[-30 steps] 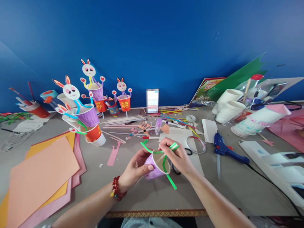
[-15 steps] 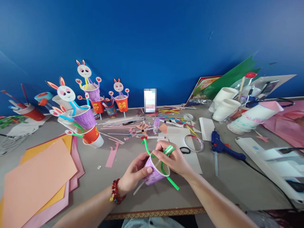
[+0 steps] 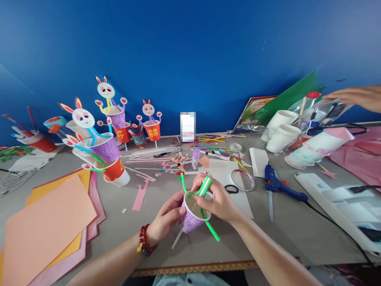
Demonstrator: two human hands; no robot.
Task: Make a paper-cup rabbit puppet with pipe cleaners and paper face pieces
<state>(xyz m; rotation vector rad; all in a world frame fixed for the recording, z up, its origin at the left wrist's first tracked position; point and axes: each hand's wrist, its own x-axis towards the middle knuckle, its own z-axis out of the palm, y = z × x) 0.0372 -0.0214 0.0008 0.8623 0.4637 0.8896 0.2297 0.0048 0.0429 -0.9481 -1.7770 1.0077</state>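
Observation:
A paper cup [image 3: 192, 224], coloured purple outside, is tilted with its mouth toward me and to the right. My left hand [image 3: 166, 218] is closed around the cup's left side, thumb near the rim. At the cup's mouth, my right hand [image 3: 219, 198] pinches a folded green straw [image 3: 205, 186] with a pale strip along it. A green straw arm [image 3: 213, 232] sticks out at the lower right of the cup, and another rises at its upper left. A thin pale stick [image 3: 177, 239] runs inside the cup and shows below it.
Finished rabbit cups [image 3: 104, 147] stand at left behind coloured paper sheets [image 3: 50, 222]. Ahead lie straws, pens and scraps. At right are a blue glue gun [image 3: 282, 188], a tape roll [image 3: 242, 180], a power strip [image 3: 336, 210] and white cups [image 3: 281, 137]. Another person's hand [image 3: 354, 97] reaches in.
My right hand has turned the folded green straw more upright and shifted it slightly left. The cup has moved a little left. Another person's hand has come in at the upper right.

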